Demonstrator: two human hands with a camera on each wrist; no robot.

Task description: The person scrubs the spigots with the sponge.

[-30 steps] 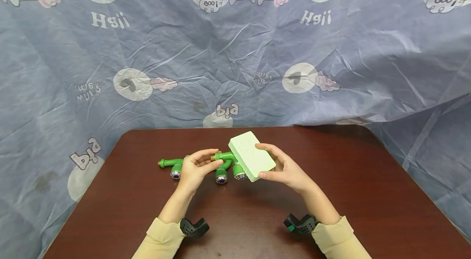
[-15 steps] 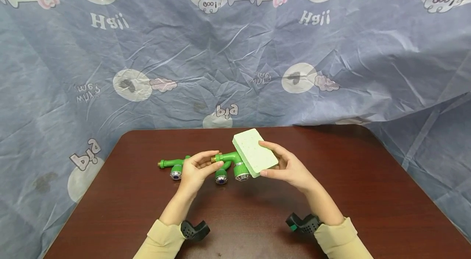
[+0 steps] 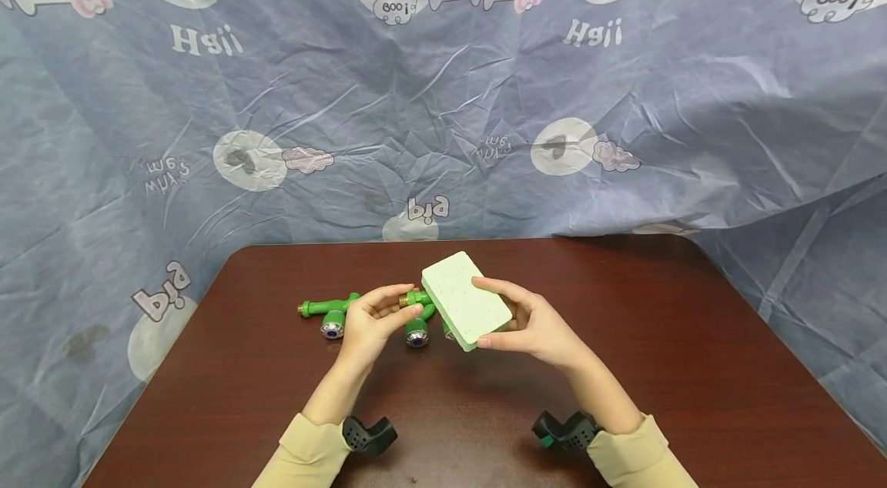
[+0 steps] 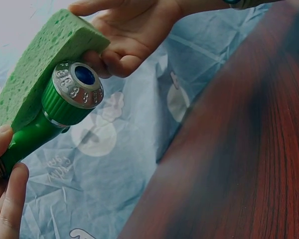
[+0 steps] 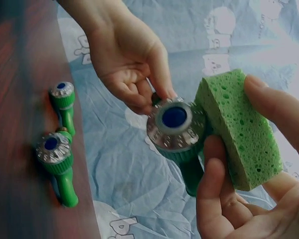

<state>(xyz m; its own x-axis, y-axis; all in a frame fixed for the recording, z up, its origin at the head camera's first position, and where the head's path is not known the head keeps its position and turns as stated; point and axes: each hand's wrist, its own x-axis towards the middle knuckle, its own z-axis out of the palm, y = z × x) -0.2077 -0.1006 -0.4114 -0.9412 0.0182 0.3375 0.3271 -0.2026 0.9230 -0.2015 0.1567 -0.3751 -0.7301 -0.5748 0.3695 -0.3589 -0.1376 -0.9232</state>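
Observation:
My left hand (image 3: 366, 322) pinches a green bent pipe fitting (image 3: 419, 298) by its brass threaded end, between thumb and fingers. Its ribbed head carries a chrome cap with a blue centre (image 5: 174, 118). A light green rectangular sponge (image 3: 466, 302) is in my right hand (image 3: 543, 330), gripped between thumb and fingers at its edges. In the left wrist view the sponge (image 4: 37, 69) lies along the side of the fitting (image 4: 67, 107). From the head view the sponge hides most of the fitting's head. Both things are held above the table.
Two similar green fittings lie on the dark red-brown table (image 3: 277, 403), one at the left (image 3: 333, 322), another behind the held one (image 3: 416, 334). A blue printed cloth (image 3: 388, 103) hangs behind the table's far edge. Black wrist cameras sit on both wrists.
The sponge went slightly up and right, then came back down and left across the held fitting, covering its head. My left hand stays nearly still.

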